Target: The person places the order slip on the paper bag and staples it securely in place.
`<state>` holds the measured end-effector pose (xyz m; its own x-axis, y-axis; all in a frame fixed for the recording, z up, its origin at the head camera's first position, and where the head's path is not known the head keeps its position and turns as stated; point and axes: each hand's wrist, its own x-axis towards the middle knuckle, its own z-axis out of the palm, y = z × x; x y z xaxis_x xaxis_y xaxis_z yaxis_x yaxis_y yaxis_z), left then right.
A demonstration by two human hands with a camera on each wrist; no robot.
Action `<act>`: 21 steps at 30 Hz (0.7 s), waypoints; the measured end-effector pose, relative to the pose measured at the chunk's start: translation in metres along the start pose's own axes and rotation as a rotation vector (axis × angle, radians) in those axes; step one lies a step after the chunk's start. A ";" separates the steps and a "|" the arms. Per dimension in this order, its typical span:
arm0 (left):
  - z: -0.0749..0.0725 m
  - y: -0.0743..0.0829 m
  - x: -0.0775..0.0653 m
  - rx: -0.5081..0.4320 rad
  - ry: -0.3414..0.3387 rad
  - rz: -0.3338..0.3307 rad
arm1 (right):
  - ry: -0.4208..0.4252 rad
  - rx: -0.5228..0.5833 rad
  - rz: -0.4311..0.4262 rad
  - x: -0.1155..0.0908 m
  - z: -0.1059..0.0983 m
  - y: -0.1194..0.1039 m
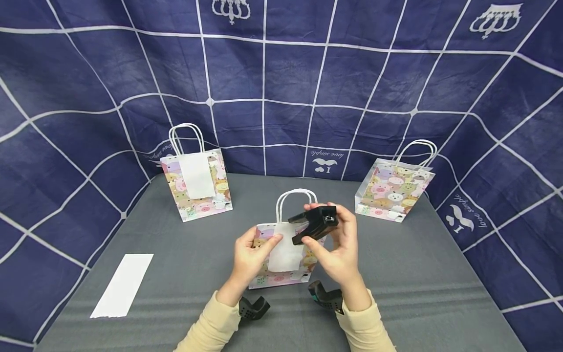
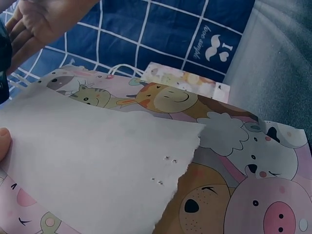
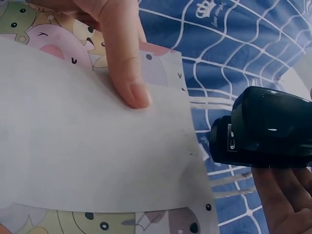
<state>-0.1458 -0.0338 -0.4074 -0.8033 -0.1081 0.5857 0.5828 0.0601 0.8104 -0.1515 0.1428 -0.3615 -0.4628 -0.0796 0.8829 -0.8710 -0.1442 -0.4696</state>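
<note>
A small paper gift bag printed with cartoon animals stands in front of the person, its white handles upright. Over its front lies a strip of white paper; the left wrist view shows small paired holes near the strip's torn end. My left hand pinches the bag's upper left edge, thumb pressed on the white paper. The right hand grips a black stapler between thumb and fingers. In the right wrist view the stapler is just beyond the bag's top edge, beside the handles.
At the back left stands a matching bag with a white paper strip on its front. Another such bag stands at the back right. A loose white strip lies on the grey table at the left.
</note>
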 end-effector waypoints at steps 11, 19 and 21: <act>0.002 0.006 -0.001 0.040 -0.013 0.064 | -0.029 -0.062 0.040 0.000 0.001 -0.002; 0.003 0.009 -0.001 0.029 -0.036 0.083 | -0.032 -0.155 0.105 -0.001 0.002 -0.007; 0.003 0.010 -0.001 0.028 -0.041 0.078 | -0.032 -0.178 0.126 -0.001 0.002 -0.008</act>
<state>-0.1398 -0.0303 -0.3999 -0.7603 -0.0615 0.6466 0.6405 0.0948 0.7621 -0.1437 0.1422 -0.3588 -0.5670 -0.1178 0.8152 -0.8232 0.0453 -0.5660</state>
